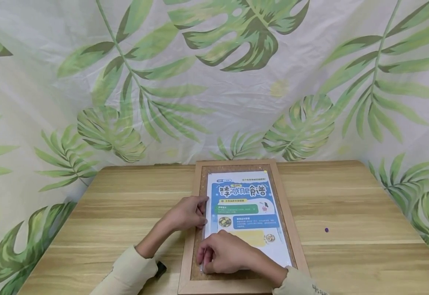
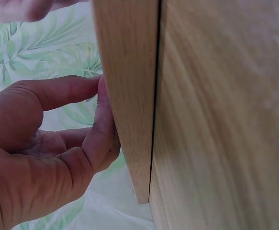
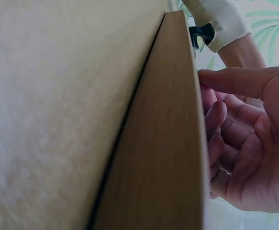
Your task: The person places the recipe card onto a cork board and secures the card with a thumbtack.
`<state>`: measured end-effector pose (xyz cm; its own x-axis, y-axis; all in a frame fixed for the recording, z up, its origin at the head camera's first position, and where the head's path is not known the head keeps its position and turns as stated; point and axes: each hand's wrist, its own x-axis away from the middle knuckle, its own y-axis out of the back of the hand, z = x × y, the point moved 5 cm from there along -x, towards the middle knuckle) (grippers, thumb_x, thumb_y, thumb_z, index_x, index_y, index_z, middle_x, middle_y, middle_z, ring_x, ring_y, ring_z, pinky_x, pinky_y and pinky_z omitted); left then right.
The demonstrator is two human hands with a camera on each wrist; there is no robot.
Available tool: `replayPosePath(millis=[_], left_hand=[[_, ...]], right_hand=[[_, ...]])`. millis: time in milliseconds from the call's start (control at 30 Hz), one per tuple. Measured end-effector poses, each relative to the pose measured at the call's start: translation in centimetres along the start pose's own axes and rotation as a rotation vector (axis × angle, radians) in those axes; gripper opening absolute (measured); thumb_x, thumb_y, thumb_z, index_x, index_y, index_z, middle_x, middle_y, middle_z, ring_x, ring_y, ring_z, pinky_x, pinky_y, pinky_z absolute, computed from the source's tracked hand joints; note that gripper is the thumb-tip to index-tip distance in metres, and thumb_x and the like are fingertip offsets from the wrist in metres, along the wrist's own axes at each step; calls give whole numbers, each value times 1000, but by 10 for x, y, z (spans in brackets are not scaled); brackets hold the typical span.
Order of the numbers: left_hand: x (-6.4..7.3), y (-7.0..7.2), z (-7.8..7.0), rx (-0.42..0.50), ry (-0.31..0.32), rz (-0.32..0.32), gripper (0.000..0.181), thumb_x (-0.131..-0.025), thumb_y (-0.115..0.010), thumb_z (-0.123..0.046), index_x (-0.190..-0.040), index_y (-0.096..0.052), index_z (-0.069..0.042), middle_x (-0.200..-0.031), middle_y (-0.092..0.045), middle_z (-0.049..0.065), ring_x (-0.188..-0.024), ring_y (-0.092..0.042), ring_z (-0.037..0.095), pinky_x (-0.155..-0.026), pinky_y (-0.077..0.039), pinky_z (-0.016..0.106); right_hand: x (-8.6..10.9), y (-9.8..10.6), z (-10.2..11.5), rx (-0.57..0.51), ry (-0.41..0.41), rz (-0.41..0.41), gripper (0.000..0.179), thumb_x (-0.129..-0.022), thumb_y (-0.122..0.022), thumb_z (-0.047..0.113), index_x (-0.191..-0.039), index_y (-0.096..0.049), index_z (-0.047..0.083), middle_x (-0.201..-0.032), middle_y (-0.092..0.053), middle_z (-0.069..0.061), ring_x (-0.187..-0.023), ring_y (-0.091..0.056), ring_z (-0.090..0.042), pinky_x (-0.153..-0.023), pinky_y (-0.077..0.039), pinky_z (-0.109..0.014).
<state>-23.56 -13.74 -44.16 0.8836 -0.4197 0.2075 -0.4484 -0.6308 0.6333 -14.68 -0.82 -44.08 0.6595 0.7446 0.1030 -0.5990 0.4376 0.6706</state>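
Observation:
A printed poster (image 1: 246,192) with a large blue title block and Chinese lettering lies on a wood-framed cork board (image 1: 287,205). My left hand (image 1: 187,213) rests at the poster's left edge, its thumb and index fingertips spread apart along it. In the left wrist view, this hand's fingertips are partly hidden behind the frame's side (image 2: 127,96). Lower down, my right hand (image 1: 229,252) pinches at the poster's bottom left corner, and its fingers hide most of that corner. A small yellow pin (image 1: 265,172) sits at the top right corner.
A small purple pin (image 1: 326,230) lies on the wooden table (image 1: 350,205) to the right of the board. Near the left cuff shows a black object (image 1: 160,269). Behind the table hangs a leaf-patterned curtain (image 1: 236,94).

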Motion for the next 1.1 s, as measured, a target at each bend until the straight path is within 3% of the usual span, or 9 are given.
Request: replayPosePath(millis=[267, 500, 1100], left_hand=[[-1, 0, 0, 5, -2, -6, 71, -84, -76, 13, -151, -51, 13, -83, -65, 9, -68, -64, 14, -58, -52, 23], [-1, -1, 1, 5, 11, -3, 72, -84, -77, 13, -151, -51, 13, -84, -65, 9, -69, -64, 14, -59, -54, 24], [2, -1, 0, -2, 2, -6, 70, -84, -76, 13, -150, -52, 13, -83, -65, 8, -68, -64, 13, -57, -53, 21]], right_hand=[[0, 0, 2, 16, -16, -2, 14, -84, -82, 6, -89, -79, 19, -71, -70, 19, -62, -60, 11, -62, -51, -11], [-1, 0, 3, 20, 22, -16, 14, -84, -86, 8, -90, -81, 19, -74, -70, 18, -63, -57, 10, -61, -50, -11], [0, -2, 1, -12, 58, -38, 21, -83, -75, -3, -90, -81, 16, -75, -72, 16, -65, -59, 12, -63, -52, -9]])
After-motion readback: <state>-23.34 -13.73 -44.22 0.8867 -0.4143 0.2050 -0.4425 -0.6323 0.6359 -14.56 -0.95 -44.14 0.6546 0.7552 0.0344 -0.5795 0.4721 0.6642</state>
